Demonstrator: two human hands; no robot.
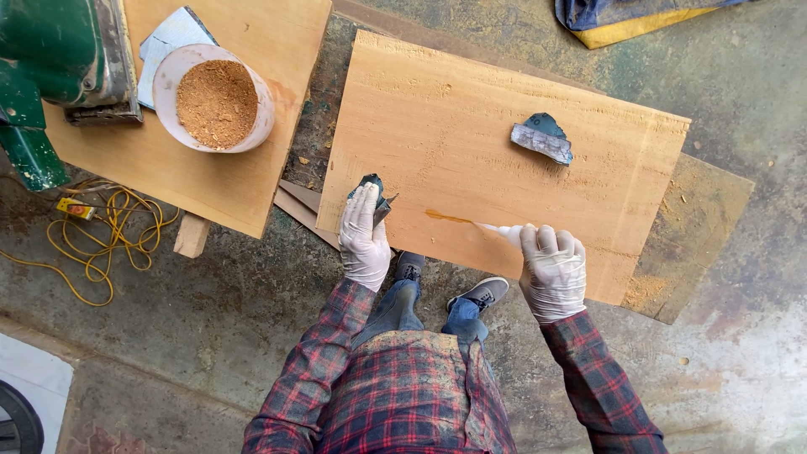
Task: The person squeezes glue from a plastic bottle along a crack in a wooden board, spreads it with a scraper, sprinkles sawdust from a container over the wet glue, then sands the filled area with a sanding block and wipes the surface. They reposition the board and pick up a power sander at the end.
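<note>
Plaid sleeves are reaching away from the camera toward the wooden board (pixel 504 160), which is lying flat across the middle of the head view. Both hands are wearing pale gloves. At the board's near edge the right hand (pixel 552 271) is closing around a small white bottle (pixel 504 233), its nozzle tilting onto the wood, and an amber line of glue (pixel 445 218) is running along the board just beyond the nozzle. At the board's near left corner the left hand (pixel 364 235) is pinching a dark scrap of sandpaper (pixel 376 195) and pressing it against the wood. A second, greyer scrap (pixel 543 137) is lying on the board's far right part, well apart from both hands. To the board's left, a second panel is carrying a white tub of sawdust (pixel 216 98) and a green machine (pixel 59 63); below that panel a yellow cable (pixel 101 240) is coiling on the floor. By my reading, glue is being squeezed into a flaw in the grain, and the following move is calling for a steady squeeze that keeps the bead narrow. Most of the bottle is hiding inside the right glove, so its shape is hard to make out; the machine is being cut off by the frame, and what the board is resting on is staying out of sight beneath it.
</note>
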